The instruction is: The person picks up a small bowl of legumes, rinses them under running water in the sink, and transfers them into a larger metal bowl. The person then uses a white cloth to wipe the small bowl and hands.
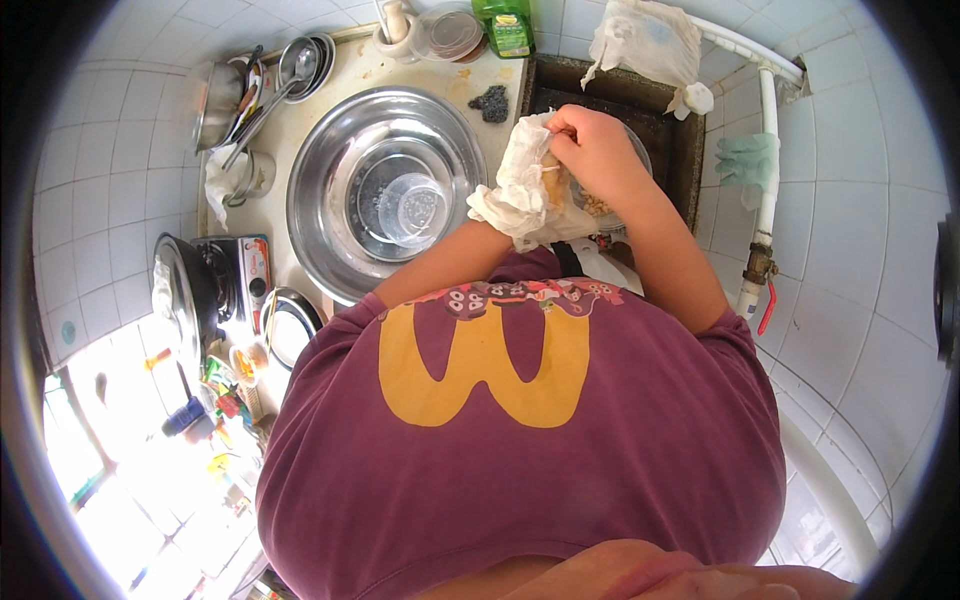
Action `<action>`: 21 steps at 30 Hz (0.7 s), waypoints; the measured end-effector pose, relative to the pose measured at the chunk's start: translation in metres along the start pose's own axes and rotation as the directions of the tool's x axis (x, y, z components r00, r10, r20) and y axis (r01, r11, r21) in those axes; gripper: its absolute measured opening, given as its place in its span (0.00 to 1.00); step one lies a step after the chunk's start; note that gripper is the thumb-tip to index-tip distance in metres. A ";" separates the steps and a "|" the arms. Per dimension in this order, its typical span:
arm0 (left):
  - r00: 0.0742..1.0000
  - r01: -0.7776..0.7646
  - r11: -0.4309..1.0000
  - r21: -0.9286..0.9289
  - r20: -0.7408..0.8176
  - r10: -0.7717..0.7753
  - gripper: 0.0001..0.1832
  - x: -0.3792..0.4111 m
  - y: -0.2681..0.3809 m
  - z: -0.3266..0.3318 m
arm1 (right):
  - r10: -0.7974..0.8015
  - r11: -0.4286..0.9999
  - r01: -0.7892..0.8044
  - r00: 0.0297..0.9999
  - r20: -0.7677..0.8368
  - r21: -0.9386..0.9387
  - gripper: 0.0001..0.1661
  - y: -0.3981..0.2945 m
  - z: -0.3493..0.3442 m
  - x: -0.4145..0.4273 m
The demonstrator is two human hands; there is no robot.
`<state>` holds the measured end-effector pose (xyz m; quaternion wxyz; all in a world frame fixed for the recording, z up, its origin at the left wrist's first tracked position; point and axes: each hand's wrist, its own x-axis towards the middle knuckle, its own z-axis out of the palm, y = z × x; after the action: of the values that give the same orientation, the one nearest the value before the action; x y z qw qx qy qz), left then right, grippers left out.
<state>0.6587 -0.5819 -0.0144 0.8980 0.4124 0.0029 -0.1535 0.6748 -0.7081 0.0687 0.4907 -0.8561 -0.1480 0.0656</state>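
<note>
My right hand (pixel 589 146) pinches the upper edge of a damp white cloth (pixel 525 161) near the sink's front left corner. The cloth hangs over my left hand, which is mostly hidden beneath it; only its wrist and forearm show clearly. Something yellowish (pixel 556 184) shows at the cloth's right side. Under my right forearm, a clear bowl (pixel 643 146) holds pale beans or nuts (pixel 595 204). Left of the cloth stands a large steel basin (pixel 322 180) with a clear plastic container (pixel 412 210) inside.
The dark sink (pixel 686 169) lies behind the bowl. A steel-wool scourer (pixel 491 103), green detergent bottle (pixel 510 30) and mortar (pixel 396 37) sit along the counter. Pots (pixel 217 105) and a portable stove (pixel 255 274) are at left; a white pipe (pixel 769 150) with a red-handled valve runs at right.
</note>
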 end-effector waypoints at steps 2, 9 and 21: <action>0.999 -0.025 0.870 0.492 0.042 0.006 0.12 -0.005 0.008 -0.009 | 0.027 0.998 -0.028 0.999 0.020 0.052 0.09 0.005 -0.006 0.000; 0.984 -0.174 0.192 0.966 0.163 0.074 0.32 -0.017 0.029 -0.015 | 0.126 0.958 -0.023 0.929 -0.347 0.286 0.10 -0.034 -0.051 -0.013; 0.944 -0.280 -0.231 0.932 0.311 0.110 0.15 0.004 0.040 -0.015 | -0.218 0.949 0.182 0.969 -0.119 -0.257 0.15 0.014 -0.031 -0.032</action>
<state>0.6754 -0.5474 0.0052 0.2620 0.9368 -0.2308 0.0218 0.6549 -0.7501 0.0714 0.3953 -0.8930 -0.2048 -0.0660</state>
